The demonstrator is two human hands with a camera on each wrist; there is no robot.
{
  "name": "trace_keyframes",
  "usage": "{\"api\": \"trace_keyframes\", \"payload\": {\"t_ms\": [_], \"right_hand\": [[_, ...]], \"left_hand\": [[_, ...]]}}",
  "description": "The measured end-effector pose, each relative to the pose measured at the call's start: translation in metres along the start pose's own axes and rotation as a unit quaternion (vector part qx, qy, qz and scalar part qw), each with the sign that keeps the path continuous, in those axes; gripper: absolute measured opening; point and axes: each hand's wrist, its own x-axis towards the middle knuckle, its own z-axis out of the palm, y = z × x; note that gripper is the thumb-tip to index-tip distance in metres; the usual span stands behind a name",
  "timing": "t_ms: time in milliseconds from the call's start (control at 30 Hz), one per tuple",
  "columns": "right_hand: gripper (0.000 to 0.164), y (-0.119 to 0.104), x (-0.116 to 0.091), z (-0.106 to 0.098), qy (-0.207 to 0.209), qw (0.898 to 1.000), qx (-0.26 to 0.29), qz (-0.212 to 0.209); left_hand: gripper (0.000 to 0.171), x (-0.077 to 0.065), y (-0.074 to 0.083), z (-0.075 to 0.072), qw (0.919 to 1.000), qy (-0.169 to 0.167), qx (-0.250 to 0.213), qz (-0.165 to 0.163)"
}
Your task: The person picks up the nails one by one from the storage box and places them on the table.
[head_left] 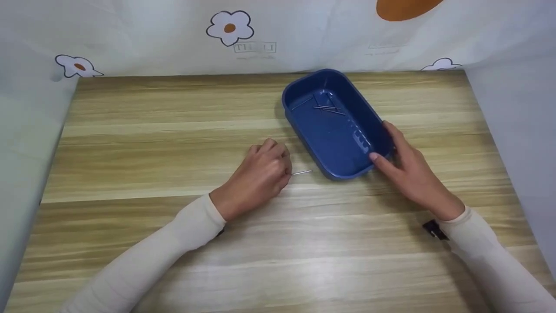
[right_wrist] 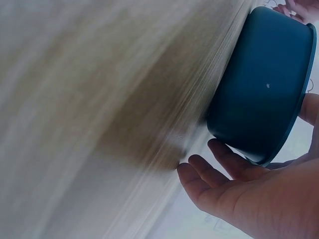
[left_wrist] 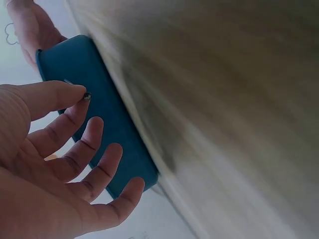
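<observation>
My left hand (head_left: 260, 176) pinches a thin silvery metal rod (head_left: 302, 172) between thumb and index finger, just left of the box's near end. In the left wrist view the rod's dark round end (left_wrist: 87, 95) shows between the fingertips, while the other fingers are loosely bent. A blue plastic box (head_left: 317, 152) stands on the table, turned at a slant. Several thin metal rods (head_left: 330, 110) lie scattered on its floor towards the far end. My right hand (head_left: 410, 174) holds the box's near right corner, thumb at the rim and fingers along the outer wall.
The wood-grain table (head_left: 143, 143) reaches back to a pale wall cover (head_left: 152, 39) printed with flowers, close behind the box's far end. White panels (head_left: 512, 95) border the table on both sides.
</observation>
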Motion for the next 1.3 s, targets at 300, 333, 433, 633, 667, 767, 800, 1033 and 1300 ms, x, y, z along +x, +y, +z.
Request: {"api": "trace_keyframes", "payload": {"t_ms": [300, 333, 433, 633, 667, 767, 800, 1033, 1300], "right_hand": [[0.081, -0.0007, -0.0002, -0.0003, -0.002, 1.000, -0.001, 0.005], [0.081, -0.0006, -0.0002, -0.0006, -0.001, 1.000, -0.001, 0.004], [0.081, -0.0008, 0.0000, -0.0013, -0.001, 1.000, -0.001, 0.003], [0.081, -0.0013, 0.0009, -0.0013, -0.003, 1.000, 0.000, 0.003], [0.082, -0.0013, 0.0009, -0.0011, -0.004, 1.000, 0.000, 0.003], [0.082, -0.0015, 0.0006, -0.0005, -0.005, 1.000, -0.001, 0.007], [0.082, -0.0016, 0.0004, -0.0003, -0.005, 1.000, -0.001, 0.007], [0.082, -0.0012, -0.0003, -0.0004, -0.003, 1.000, -0.002, 0.007], [0.083, -0.0011, 0.0001, -0.0009, -0.007, 1.000, -0.003, 0.008]], "left_hand": [[0.013, -0.0075, -0.0076, 0.0074, 0.9999, -0.006, 0.010, -0.008], [0.014, -0.0077, -0.0078, 0.0076, 0.9998, -0.009, 0.012, -0.009], [0.015, -0.0079, -0.0073, 0.0070, 0.9995, -0.020, 0.021, -0.011], [0.019, -0.0090, -0.0069, 0.0062, 0.9993, -0.025, 0.028, -0.008], [0.019, -0.0092, -0.0071, 0.0063, 0.9992, -0.025, 0.029, -0.007], [0.019, -0.0095, -0.0076, 0.0070, 0.9991, -0.026, 0.033, -0.006], [0.019, -0.0096, -0.0077, 0.0071, 0.9991, -0.026, 0.033, -0.006], [0.017, -0.0094, -0.0081, 0.0081, 0.9988, -0.025, 0.041, -0.004], [0.019, -0.0100, -0.0084, 0.0095, 0.9990, -0.018, 0.041, -0.006]]}}
